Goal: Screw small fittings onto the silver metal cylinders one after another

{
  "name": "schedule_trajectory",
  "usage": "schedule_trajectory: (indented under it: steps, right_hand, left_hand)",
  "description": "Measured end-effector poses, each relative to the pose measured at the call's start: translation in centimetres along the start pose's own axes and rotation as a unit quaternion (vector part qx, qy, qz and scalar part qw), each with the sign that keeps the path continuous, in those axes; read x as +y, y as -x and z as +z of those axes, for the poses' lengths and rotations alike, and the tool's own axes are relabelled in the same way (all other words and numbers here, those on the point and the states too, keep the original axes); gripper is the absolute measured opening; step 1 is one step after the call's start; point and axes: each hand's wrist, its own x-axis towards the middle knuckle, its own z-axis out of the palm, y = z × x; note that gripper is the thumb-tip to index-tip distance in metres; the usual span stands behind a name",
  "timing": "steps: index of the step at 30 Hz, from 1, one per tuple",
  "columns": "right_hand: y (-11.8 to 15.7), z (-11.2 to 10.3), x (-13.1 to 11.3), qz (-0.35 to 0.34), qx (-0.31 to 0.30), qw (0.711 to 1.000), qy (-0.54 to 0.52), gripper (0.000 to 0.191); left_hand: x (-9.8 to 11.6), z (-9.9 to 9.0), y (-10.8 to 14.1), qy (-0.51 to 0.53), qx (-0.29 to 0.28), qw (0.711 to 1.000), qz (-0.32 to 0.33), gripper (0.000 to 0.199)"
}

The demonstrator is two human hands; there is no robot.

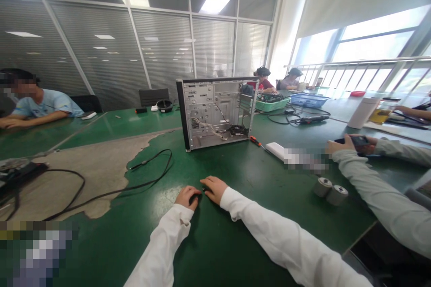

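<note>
My left hand rests on the green table, its fingers curled round a small dark thing I cannot make out. Just to its right, my right hand lies low over the table with its fingers curved, and a tiny dark piece shows at its fingertips. Beyond both hands an open computer case stands upright, with loose cables and a black fan inside. An orange and black screwdriver lies beside the case's right lower corner.
A black cable runs across the left side. On the right are two metal cylinders, a white object and a person's sleeved arms holding a phone. Green and blue baskets stand behind. Another person sits far left.
</note>
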Motion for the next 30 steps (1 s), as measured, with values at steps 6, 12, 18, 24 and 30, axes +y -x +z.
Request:
schedule_trajectory:
  steps: [6, 12, 18, 24, 30]
  right_hand:
    - [-2.2, 1.7, -0.5, 0.018, 0.001, 1.000, -0.019, 0.020]
    - [1.9, -0.2, 0.3, -0.004, 0.008, 1.000, -0.027, 0.020]
    - [9.7, -4.5, 3.5, 0.012, 0.023, 0.999, -0.030, 0.017]
    - [19.8, -10.7, 9.6, 0.156, 0.095, 0.974, 0.137, 0.021]
    - [26.1, -16.7, 13.0, 0.293, 0.278, 0.840, 0.361, 0.028]
  left_hand:
    - [-0.3, 0.1, 0.0, -0.006, -0.006, 1.000, 0.010, 0.023]
    - [0.1, 0.0, -0.1, -0.002, -0.007, 1.000, -0.009, 0.023]
    - [0.5, -0.2, -0.1, -0.003, 0.006, 1.000, -0.009, 0.023]
    - [0.1, 0.1, -0.1, -0.013, 0.009, 1.000, -0.001, 0.022]
    - [-0.1, 0.2, -0.1, -0.009, 0.012, 1.000, 0.014, 0.023]
